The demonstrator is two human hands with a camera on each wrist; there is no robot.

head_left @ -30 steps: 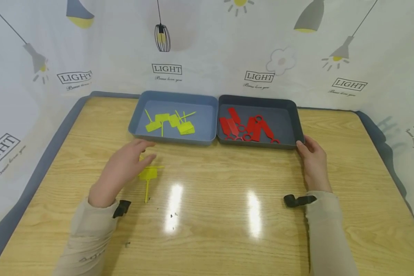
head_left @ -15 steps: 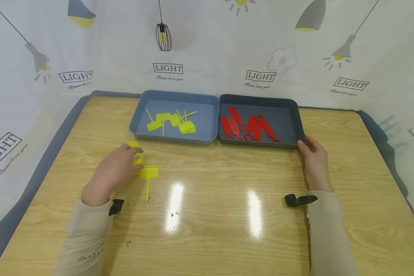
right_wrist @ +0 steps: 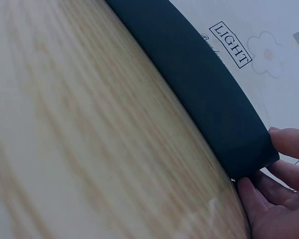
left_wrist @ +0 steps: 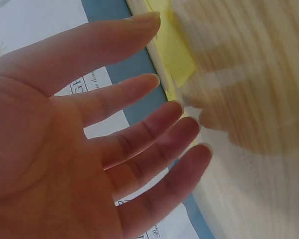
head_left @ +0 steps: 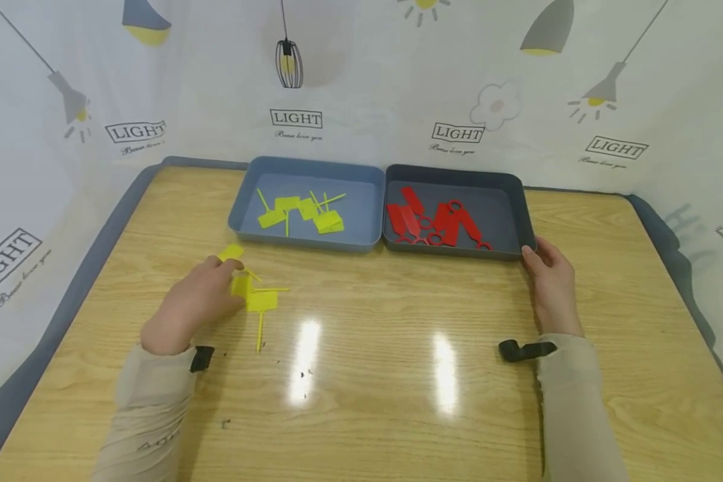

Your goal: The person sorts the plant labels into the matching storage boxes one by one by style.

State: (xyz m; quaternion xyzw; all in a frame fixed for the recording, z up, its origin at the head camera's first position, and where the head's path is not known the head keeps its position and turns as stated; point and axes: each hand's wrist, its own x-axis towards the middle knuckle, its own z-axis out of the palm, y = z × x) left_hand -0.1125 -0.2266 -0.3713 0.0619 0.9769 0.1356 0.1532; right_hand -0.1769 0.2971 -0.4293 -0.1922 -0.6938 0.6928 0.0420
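Observation:
In the head view my left hand (head_left: 193, 301) is low over the table's left part, nearest to several yellow flag-shaped tags with thin stems. One yellow tag (head_left: 262, 301) lies to its right, and another tag (head_left: 232, 252) shows beyond the fingertips. The left wrist view has the fingers (left_wrist: 144, 129) extended and spread, with a yellow tag (left_wrist: 177, 50) near the thumb tip. My right hand (head_left: 551, 288) grips the near right corner of the dark grey tray (head_left: 458, 252). In the right wrist view, thumb and fingers lie on either side of that corner.
Left of the dark tray stands a blue tray (head_left: 307, 244) with several yellow tags (head_left: 330, 221) in it. Red ring-ended tags (head_left: 446, 224) lie in the dark tray. A printed cloth (head_left: 373, 80) hangs behind the table. Small dark bits (head_left: 303, 374) dot the wood.
The left hand has moved left and slightly toward the person, uncovering yellow tags that it hid before. The right hand stays at the dark tray's corner.

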